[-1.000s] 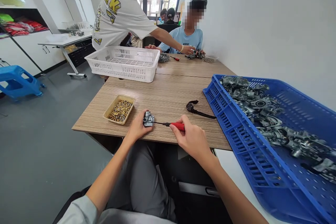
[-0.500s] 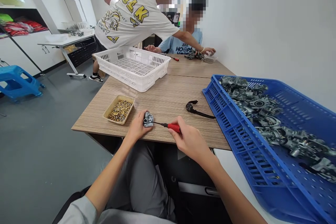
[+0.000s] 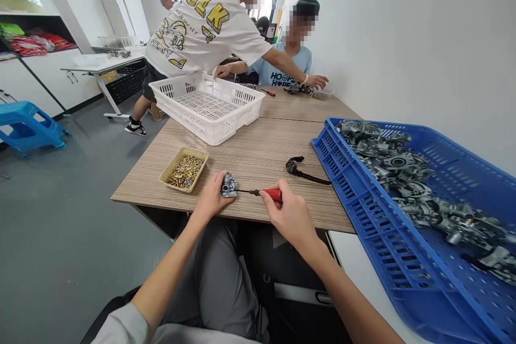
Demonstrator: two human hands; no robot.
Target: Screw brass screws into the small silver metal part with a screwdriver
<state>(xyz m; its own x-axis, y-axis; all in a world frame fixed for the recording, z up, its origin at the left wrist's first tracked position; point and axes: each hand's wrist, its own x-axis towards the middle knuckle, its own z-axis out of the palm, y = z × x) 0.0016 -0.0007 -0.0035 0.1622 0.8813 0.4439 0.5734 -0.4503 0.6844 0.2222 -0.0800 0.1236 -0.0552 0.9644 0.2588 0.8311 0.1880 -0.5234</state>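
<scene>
My left hand (image 3: 212, 194) is closed around a small grey metal carburetor body (image 3: 229, 186) near the table's front edge. In my right hand (image 3: 291, 209) is a screwdriver (image 3: 271, 194) with a red handle, held level. Its dark shaft points left and the tip meets the right side of the carburetor body; the exact contact point is too small to make out. Just left of my left hand stands a beige tray (image 3: 164, 176) full of small brass-coloured screw-like parts (image 3: 186, 171).
A blue crate (image 3: 379, 215) of metal carburetor parts (image 3: 397, 161) flanks the table (image 3: 258, 142) on the right. A black wristwatch (image 3: 293, 166) lies beside it. Further back is a white crate (image 3: 215, 131). Two people (image 3: 209, 27) occupy the far end, one leaning across.
The screwdriver stays against the carburetor body, with my hands almost still. The seated person's hand has moved to the white crate's far rim. The leaning person's foot has shifted left.
</scene>
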